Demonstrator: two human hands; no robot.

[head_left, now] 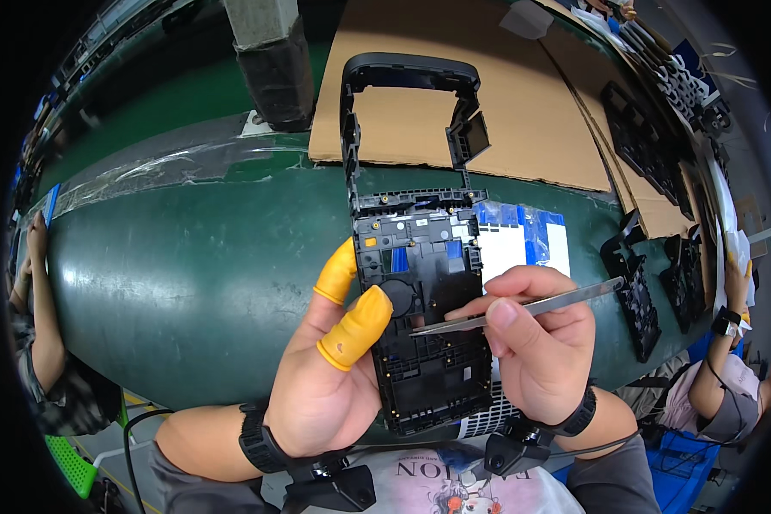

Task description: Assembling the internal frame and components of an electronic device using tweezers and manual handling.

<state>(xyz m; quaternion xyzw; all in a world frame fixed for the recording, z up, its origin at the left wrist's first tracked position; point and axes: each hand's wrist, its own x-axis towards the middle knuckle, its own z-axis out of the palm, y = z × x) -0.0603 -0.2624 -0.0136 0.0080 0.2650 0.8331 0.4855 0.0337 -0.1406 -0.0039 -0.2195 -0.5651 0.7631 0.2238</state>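
Observation:
A black plastic housing frame (420, 295) with an open loop at its top stands tilted in front of me. My left hand (330, 368) grips its left edge, with yellow finger cots on the thumb and a finger. In my right hand (544, 347) is a pair of metal tweezers (522, 310), pinched between thumb and fingers. The tweezers point left, their tips over the middle of the housing. Whether the tips hold anything is too small to tell. Behind the housing lie white sheets (557, 248) with blue film, partly hidden.
Cardboard (522, 111) covers the far side of the green table (188, 274). More black housings (634, 300) lie at the right, some on the cardboard. A grey post (270, 64) rises at the back. Other people's arms (43, 300) show at left and right.

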